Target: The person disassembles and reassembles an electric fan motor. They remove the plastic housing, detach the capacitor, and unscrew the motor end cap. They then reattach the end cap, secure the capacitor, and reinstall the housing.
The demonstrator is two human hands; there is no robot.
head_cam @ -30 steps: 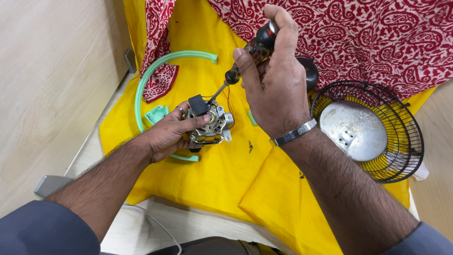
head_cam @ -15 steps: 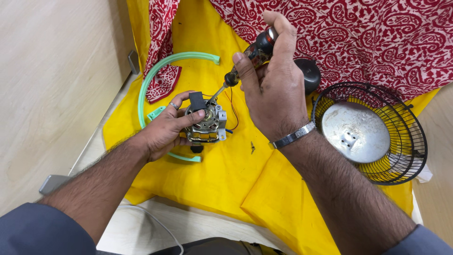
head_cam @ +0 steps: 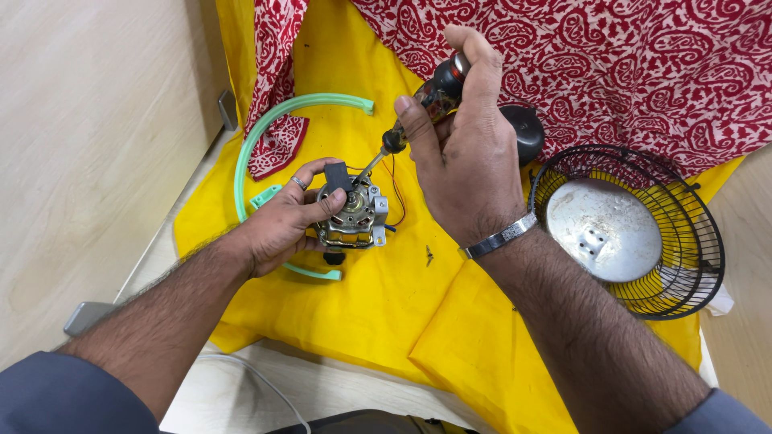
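While both hands work over the yellow cloth point(head_cam: 378, 321):
L hand point(head_cam: 281, 225): clamped on small fan motor point(head_cam: 354, 215), held just above cloth
R hand point(head_cam: 466, 153): closed round screwdriver point(head_cam: 418, 108); tip down on motor top
Nearby: black wire fan guard point(head_cam: 635, 233) to the right; green curved strip point(head_cam: 265, 145) behind motor

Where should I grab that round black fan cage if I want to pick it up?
Probably by the wire rim of the black fan cage, coming from above at its near-right edge. It lies flat, open side up, so fingers can hook over the rim there. The silver plate inside offers no hold.
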